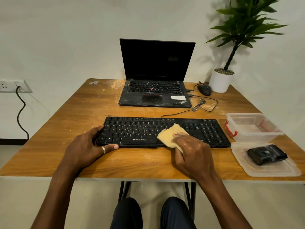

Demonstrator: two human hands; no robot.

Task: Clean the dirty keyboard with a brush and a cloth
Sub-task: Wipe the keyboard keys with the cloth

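A black wired keyboard point(140, 129) lies across the wooden table point(82, 109) in front of me. My left hand point(87, 146) grips its left end, thumb along the front edge and fingers over the corner keys. My right hand point(193, 152) holds a folded yellow cloth point(170, 134) and presses it on the keys right of the space bar. A black brush point(267, 154) lies on a clear plastic lid point(264, 169) at the right.
A dusty open laptop point(155, 95) stands behind the keyboard, with a black mouse point(204, 90) and a white potted plant point(221, 81) at the back right. A clear plastic box point(252, 126) with red clips sits right of the keyboard. Pale dust marks the tabletop.
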